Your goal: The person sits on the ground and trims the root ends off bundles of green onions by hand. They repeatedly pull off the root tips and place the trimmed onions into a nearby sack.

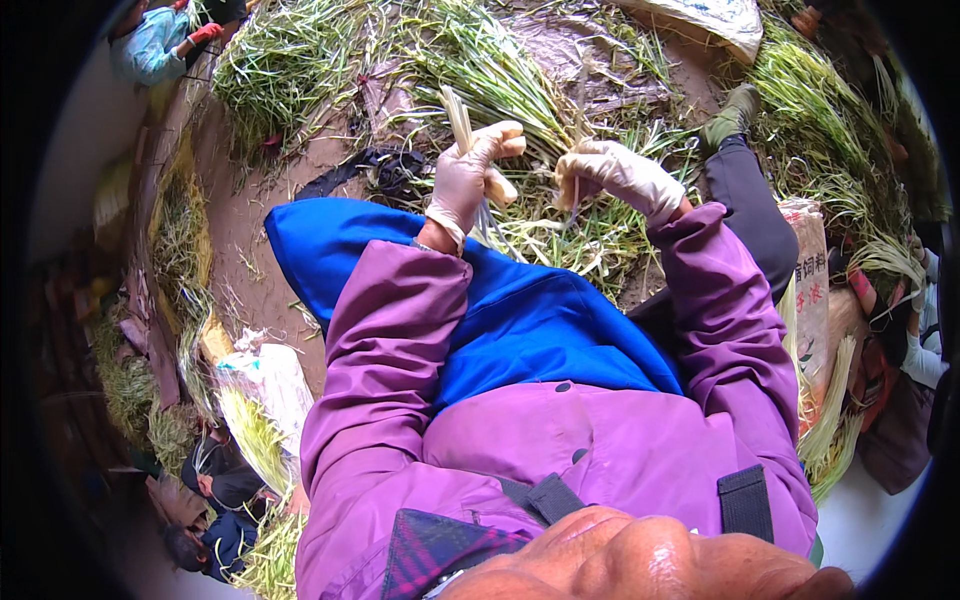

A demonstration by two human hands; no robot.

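My left hand (pixel 471 172), in a pale thin glove, is closed around a small bunch of whitish stalks (pixel 456 116). Their ends stick up above the fist, and thin strands trail below it. To its right, my right hand (pixel 619 180), gloved the same way, has its fingers curled together around a thin pale strand (pixel 576 193). Just beyond both hands lies a sheaf of long green leafy stalks (pixel 510 82), its gathered end near my right fingertips. Loose leaf scraps (pixel 555 236) litter the ground under my hands. A blue apron (pixel 525 315) covers my lap.
A green heap of leaves (pixel 289 82) lies at the far left, another pile (pixel 817 112) at the right. My shoe (pixel 735 112) rests on the floor. A printed sack (pixel 810 285) stands beside my right knee. Several people sit around, including one wearing red gloves (pixel 204 33).
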